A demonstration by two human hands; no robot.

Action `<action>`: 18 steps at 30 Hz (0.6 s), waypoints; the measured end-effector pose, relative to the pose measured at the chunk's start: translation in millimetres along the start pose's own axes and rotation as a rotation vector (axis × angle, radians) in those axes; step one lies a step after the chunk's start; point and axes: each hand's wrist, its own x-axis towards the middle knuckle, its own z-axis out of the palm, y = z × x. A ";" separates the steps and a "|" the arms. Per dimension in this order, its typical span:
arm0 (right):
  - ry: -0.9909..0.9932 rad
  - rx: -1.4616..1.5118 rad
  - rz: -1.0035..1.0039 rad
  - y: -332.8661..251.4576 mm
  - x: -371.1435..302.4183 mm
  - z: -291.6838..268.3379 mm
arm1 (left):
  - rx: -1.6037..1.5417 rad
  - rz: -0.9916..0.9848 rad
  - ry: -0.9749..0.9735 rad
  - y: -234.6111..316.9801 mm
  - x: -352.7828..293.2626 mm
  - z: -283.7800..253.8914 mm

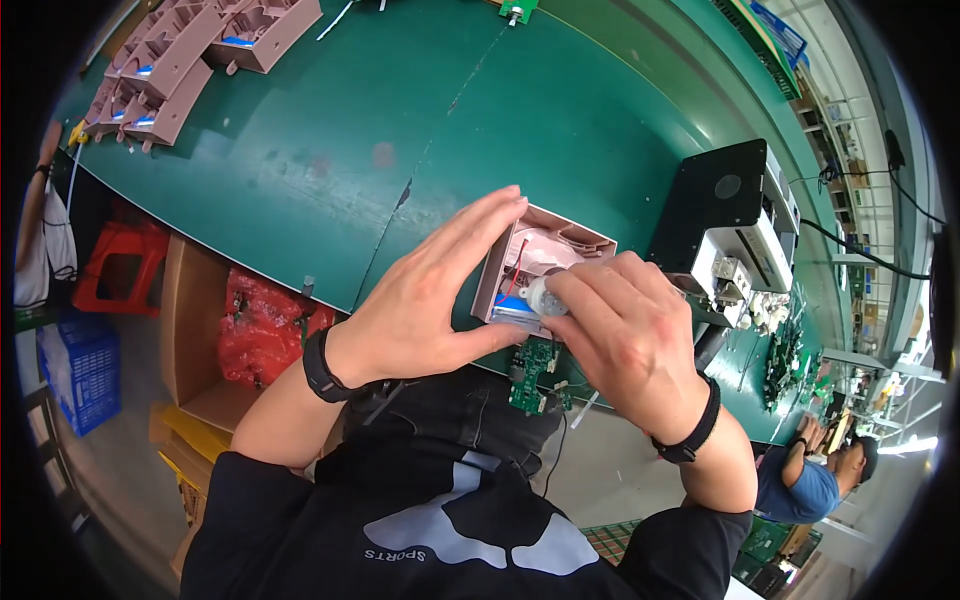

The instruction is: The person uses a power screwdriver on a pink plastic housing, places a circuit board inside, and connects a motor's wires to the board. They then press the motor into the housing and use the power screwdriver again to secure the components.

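A pink plastic housing (pixel 484 288) sits at the near edge of the green table in front of me. My left hand (pixel 425 290) grips it, long fingers along its far left side and thumb at its near edge. Inside the housing lie a blue battery (pixel 513 304) and a red wire (pixel 519 258). My right hand (pixel 630 325) pinches a small translucent white round piece (pixel 544 296) over the housing's near part; the fingers hide some of it, and I cannot tell whether it touches the housing. A green circuit board (pixel 533 378) hangs just below the housing at the table edge.
Several pink housings (pixel 190 88) are grouped at the far left. A black-topped machine (pixel 705 205) stands to the right, with loose circuit boards (pixel 785 365) beyond. Below the table's left edge are a cardboard box (pixel 192 325), red bags (pixel 262 330) and a red stool (pixel 122 262). Another person (pixel 805 480) works at right.
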 end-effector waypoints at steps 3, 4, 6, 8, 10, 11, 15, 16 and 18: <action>-0.073 -0.071 0.004 -1.6 3.0 2.3 | -0.012 -0.017 -0.050 -3.9 0.2 0.5; -0.078 -0.071 0.003 -1.3 3.5 2.8 | -0.015 -0.020 -0.047 -4.6 0.3 0.3; -0.093 -0.087 0.019 -0.4 3.6 3.8 | -0.019 -0.031 -0.056 -4.9 0.6 -0.2; -0.104 -0.096 0.028 -1.5 4.0 3.8 | -0.025 -0.037 -0.061 -5.3 0.8 -0.7; -0.077 -0.107 0.041 -7.2 6.7 1.1 | -0.022 -0.040 -0.058 -5.7 0.5 -1.3; -0.062 -0.111 0.047 -9.9 7.0 -0.9 | -0.021 -0.042 -0.058 -5.8 0.2 -1.2; -0.066 -0.123 0.022 -16.8 -7.0 -16.7 | -0.021 -0.037 -0.060 -4.2 0.3 0.3; -0.065 -0.123 0.022 -16.5 -6.7 -14.7 | -0.020 -0.036 -0.060 -3.3 0.2 0.0; -0.126 -0.108 0.060 -15.1 -4.4 -4.8 | -0.013 -0.061 -0.069 -1.9 1.2 -2.4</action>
